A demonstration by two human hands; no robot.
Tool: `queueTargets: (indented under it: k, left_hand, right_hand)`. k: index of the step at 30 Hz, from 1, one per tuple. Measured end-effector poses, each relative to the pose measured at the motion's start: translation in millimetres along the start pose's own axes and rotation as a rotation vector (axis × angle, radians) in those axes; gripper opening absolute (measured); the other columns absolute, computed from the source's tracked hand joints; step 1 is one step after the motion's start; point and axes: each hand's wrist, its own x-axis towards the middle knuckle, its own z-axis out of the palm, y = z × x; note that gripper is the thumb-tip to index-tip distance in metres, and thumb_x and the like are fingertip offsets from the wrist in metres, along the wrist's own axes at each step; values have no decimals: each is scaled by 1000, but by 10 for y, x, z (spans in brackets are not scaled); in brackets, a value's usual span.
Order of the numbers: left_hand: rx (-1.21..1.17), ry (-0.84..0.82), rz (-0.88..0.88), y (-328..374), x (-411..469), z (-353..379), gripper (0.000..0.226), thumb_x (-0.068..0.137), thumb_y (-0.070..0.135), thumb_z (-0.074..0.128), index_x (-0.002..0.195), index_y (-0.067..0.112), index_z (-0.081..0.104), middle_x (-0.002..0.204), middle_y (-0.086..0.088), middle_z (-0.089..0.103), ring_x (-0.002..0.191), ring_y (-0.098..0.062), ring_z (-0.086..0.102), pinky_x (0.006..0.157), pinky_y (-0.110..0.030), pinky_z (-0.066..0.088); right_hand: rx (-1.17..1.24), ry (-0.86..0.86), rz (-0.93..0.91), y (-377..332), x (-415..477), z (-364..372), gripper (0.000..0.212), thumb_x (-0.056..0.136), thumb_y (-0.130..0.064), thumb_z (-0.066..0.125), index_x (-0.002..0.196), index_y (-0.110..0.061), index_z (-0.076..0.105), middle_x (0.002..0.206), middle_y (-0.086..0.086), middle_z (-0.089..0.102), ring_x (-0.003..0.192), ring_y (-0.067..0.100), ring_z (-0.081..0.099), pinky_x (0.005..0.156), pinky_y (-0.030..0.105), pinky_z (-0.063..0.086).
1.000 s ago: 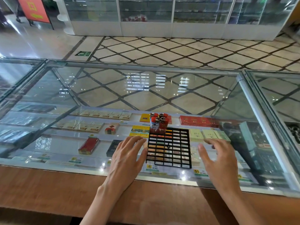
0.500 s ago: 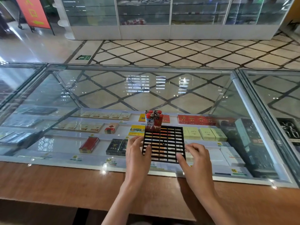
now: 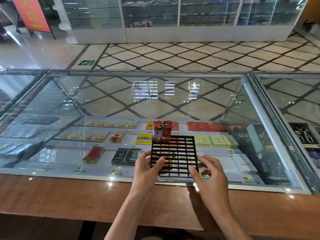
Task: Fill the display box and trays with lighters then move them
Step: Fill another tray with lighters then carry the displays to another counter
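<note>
Lighters [image 3: 162, 130], four in number, are stood upright in the far-left corner cells of a black grid tray [image 3: 174, 158], on the side farthest from the fingers. Print is carried on the white-and-blue one, but it is too blurred to be read; the other three are red.

The tray is held just above or on the near part of a glass countertop [image 3: 155, 101]; which of the two cannot be told. Its left edge is gripped by the left hand [image 3: 147, 170], with the thumb laid on top of the grid and the fingers curled at the side. Its near right corner is pinched by the right hand [image 3: 207, 179], with the thumb on top and the fingers curled round the right edge.

Beneath the glass, just left of the left fingers, dark cigarette packs [image 3: 126, 154] are laid out, and pale green packs [image 3: 216, 141] lie beyond the right fingers. A price tag [image 3: 245, 178] to the right of the right hand is marked 50. A wooden ledge [image 3: 69, 196] is crossed by both wrists. Far off to the left, a red signboard [image 3: 32, 13] bears yellow characters that cannot be made out.
</note>
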Motion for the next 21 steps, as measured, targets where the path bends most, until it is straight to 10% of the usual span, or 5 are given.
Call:
queueTargets:
  k: [6,11,21]
  left_hand:
    - [-90,-125,-1,-27,-61,16,29,88,6,61,116,6,54,99,-10,73,89,-25,71,73,-29,58]
    - [-59,-227,3,-65,-71,63,31,86,9,64,115,9,55,103,-11,71,97,-28,68,84,-47,55]
    - [209,-637,131,-76,-195,167,19,90,13,61,106,21,53,94,3,73,87,-10,70,67,-24,56]
  right_hand:
    - [614,-163,383,-62,-26,-26,36,83,-23,66,117,-23,54,105,-3,70,99,12,66,86,34,51]
    - [865,-144,431,-162,-116,-59,30,84,-12,62,114,-15,60,103,6,71,95,21,69,68,23,56]
    - [1110,277,396,-169,-719,-156,45,68,-4,64,113,-1,57,103,16,70,94,26,68,65,25,56]
